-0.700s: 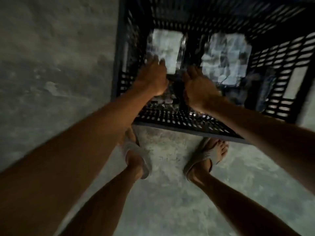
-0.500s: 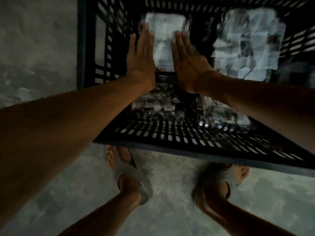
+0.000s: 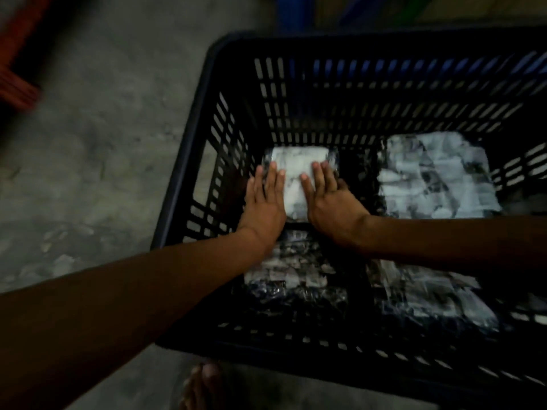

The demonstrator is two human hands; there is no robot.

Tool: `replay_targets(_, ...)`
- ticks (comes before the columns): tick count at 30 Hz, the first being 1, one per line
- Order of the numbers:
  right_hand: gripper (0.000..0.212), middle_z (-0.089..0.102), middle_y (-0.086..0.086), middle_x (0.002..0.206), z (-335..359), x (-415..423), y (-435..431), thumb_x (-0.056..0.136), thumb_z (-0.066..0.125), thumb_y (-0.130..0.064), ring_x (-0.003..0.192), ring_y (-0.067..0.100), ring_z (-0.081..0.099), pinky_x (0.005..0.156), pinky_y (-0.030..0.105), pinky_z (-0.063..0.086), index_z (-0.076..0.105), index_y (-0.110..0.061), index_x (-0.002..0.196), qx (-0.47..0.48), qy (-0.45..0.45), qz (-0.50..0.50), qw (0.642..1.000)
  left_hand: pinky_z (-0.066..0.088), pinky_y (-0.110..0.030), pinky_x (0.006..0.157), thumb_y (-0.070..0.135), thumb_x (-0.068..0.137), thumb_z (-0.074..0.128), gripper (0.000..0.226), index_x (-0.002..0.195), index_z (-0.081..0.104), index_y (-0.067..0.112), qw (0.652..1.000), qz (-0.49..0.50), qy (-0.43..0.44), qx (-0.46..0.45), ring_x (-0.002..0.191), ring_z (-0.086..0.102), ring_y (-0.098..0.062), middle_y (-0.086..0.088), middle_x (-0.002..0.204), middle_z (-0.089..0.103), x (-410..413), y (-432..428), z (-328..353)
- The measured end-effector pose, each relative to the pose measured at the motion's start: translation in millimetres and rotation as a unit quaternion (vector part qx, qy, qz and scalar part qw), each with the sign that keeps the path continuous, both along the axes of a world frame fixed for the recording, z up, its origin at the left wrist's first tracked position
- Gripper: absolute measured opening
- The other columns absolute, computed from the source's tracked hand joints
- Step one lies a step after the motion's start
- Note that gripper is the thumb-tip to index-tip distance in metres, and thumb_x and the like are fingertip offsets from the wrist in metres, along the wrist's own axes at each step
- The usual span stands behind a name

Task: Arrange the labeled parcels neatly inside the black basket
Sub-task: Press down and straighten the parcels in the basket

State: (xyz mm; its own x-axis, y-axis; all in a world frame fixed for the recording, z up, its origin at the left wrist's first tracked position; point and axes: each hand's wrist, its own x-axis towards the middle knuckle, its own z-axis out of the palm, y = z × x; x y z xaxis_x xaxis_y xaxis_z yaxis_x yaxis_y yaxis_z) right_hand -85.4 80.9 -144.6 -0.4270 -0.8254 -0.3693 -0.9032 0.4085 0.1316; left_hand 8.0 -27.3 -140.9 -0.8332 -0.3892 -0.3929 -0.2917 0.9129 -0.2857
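The black slotted basket [image 3: 189, 161] stands on the floor with several plastic-wrapped parcels lying flat on its bottom. My left hand [image 3: 265, 202] and my right hand [image 3: 328, 202] rest flat, fingers stretched, on the two sides of the far-left parcel [image 3: 296, 170], whose white label faces up. A larger labeled parcel [image 3: 435, 176] lies at the far right. A dark parcel [image 3: 293, 276] sits near left, partly under my left wrist. Another parcel [image 3: 426, 297] lies near right, partly hidden by my right forearm.
Grey concrete floor [image 3: 103, 143] lies to the left of the basket. A blurred red object [image 3: 17, 69] is at the far left edge. Blue and green shapes [image 3: 296, 13] stand behind the basket. My bare toes [image 3: 204, 386] show below the near rim.
The view has tilted up and the basket now fills the right side. Both hands went from curled at the near parcels to flat on the far-left parcel and stay there.
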Motion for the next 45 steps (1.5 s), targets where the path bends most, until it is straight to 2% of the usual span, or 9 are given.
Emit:
replay_targets(5,0.085,0.006,0.038,0.158,43,-31,7,0.097,0.049,-0.035,0.148,0.047,0.012,0.117,0.047,0.029,0.001,0.009,0.152,0.027,-0.1,0.046,0.994,0.011,-0.044,0.126,0.029,0.1,0.049,0.089,0.155,-0.014,-0.003,0.989,0.018,-0.094,0.112,0.155,-0.01,-0.036,-0.021,0.165,-0.017,-16,-11,53)
replay_targets(8,0.059,0.057,0.021,0.136,90,-51,15,0.091,0.061,-0.028,0.124,0.034,0.055,0.102,0.038,0.046,0.042,-0.006,0.143,-0.078,-0.21,0.056,0.973,0.036,-0.035,0.111,0.034,0.099,0.049,0.067,0.151,0.026,0.0,0.976,0.009,-0.098,0.194,0.143,0.037,-0.035,-0.021,0.156,0.035,-24,-27,107)
replay_targets(11,0.038,0.068,0.008,0.117,118,-63,32,0.092,0.063,-0.016,0.101,0.008,0.067,0.086,0.024,0.054,0.058,-0.011,0.129,-0.18,-0.326,-0.014,0.928,0.043,-0.024,0.092,0.036,0.099,0.05,0.041,0.126,0.052,0.004,0.957,0.006,-0.045,0.285,0.114,0.057,-0.027,-0.011,0.12,0.058,-20,-34,138)
replay_targets(16,0.03,0.068,0.003,0.115,128,-80,47,0.094,0.062,-0.021,0.098,0.014,0.066,0.079,0.025,0.057,0.062,-0.017,0.123,-0.279,-0.497,-0.198,0.798,0.052,-0.015,0.064,0.042,0.096,0.054,0.036,0.083,0.07,0.013,0.846,0.19,0.112,0.485,0.068,0.066,-0.004,0.006,0.078,0.071,-24,-37,145)
replay_targets(21,0.024,0.069,0.005,0.086,117,-79,35,0.1,0.05,-0.03,0.064,0.012,0.064,0.055,0.026,0.055,0.067,-0.014,0.095,-0.306,-0.537,-0.354,0.702,0.053,-0.035,0.085,0.045,0.089,0.064,0.04,0.105,0.075,0.01,0.714,0.341,0.226,0.569,0.096,0.072,-0.019,-0.004,0.103,0.079,-25,-38,128)
replay_targets(28,0.042,0.066,0.009,0.077,71,-72,7,0.097,0.049,-0.043,0.073,0.025,0.066,0.079,0.052,0.061,0.067,-0.008,0.084,-0.315,-0.431,-0.4,0.745,0.053,-0.035,0.094,0.014,0.09,0.063,0.035,0.123,0.061,0.0,0.814,0.37,0.268,0.358,0.114,0.063,-0.03,-0.015,0.123,0.065,-44,-32,89)
replay_targets(35,0.032,0.072,0.007,0.101,35,-76,-6,0.095,0.05,-0.049,0.097,0.025,0.065,0.079,0.027,0.048,0.068,-0.023,0.091,-0.253,-0.339,-0.354,0.834,0.052,-0.031,0.095,0.009,0.096,0.056,0.034,0.129,0.055,0.001,0.849,0.369,0.245,0.288,0.118,0.062,-0.029,-0.015,0.128,0.062,-59,-25,64)
replay_targets(40,0.042,0.067,0.003,0.104,28,-79,-16,0.088,0.066,-0.039,0.086,0.016,0.064,0.063,0.019,0.049,0.064,-0.014,0.123,-0.241,-0.351,-0.384,0.82,0.054,-0.03,0.097,0.007,0.097,0.055,0.029,0.125,0.061,-0.001,0.865,0.362,0.224,0.265,0.117,0.064,-0.028,-0.016,0.126,0.065,-64,-23,58)
replay_targets(45,0.064,0.055,0.013,0.139,31,-77,-17,0.083,0.071,-0.016,0.122,0.029,0.057,0.089,0.027,0.048,0.046,-0.01,0.142,-0.231,-0.407,-0.407,0.784,0.053,-0.035,0.1,0.008,0.094,0.056,0.036,0.129,0.058,0.001,0.869,0.345,0.213,0.285,0.12,0.061,-0.03,-0.016,0.131,0.061,-71,-24,65)
